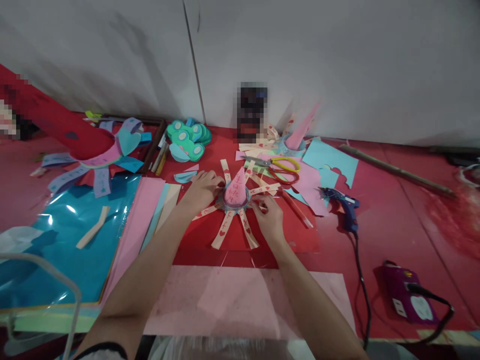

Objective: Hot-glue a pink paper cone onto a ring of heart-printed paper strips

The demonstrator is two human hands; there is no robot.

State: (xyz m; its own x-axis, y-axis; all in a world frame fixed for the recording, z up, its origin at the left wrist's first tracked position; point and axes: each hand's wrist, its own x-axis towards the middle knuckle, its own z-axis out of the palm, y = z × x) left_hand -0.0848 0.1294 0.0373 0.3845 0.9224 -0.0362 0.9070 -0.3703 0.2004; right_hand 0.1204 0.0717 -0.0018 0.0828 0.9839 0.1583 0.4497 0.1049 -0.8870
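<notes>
A pink paper cone (236, 190) with red writing stands upright in a blue paper ring at the middle of the table. Cream strips (225, 227) marked with red hearts and letters spread out around the ring. My left hand (204, 189) is at the ring's left side, fingers bent in against it; what its fingertips hold is too small to tell. On the right side, my right hand (268, 215) has its thumb and fingers drawn together beside the ring, and their tips are partly hidden. Under both hands lies a red sheet (300, 240).
Scissors (283, 165), a blue glue gun (347, 207) with its cord, and a purple box (408, 292) are on the right. Green paper shapes (187, 137) and a finished-looking paper ring (97, 157) around a person's red sleeve (56, 112) are on the left.
</notes>
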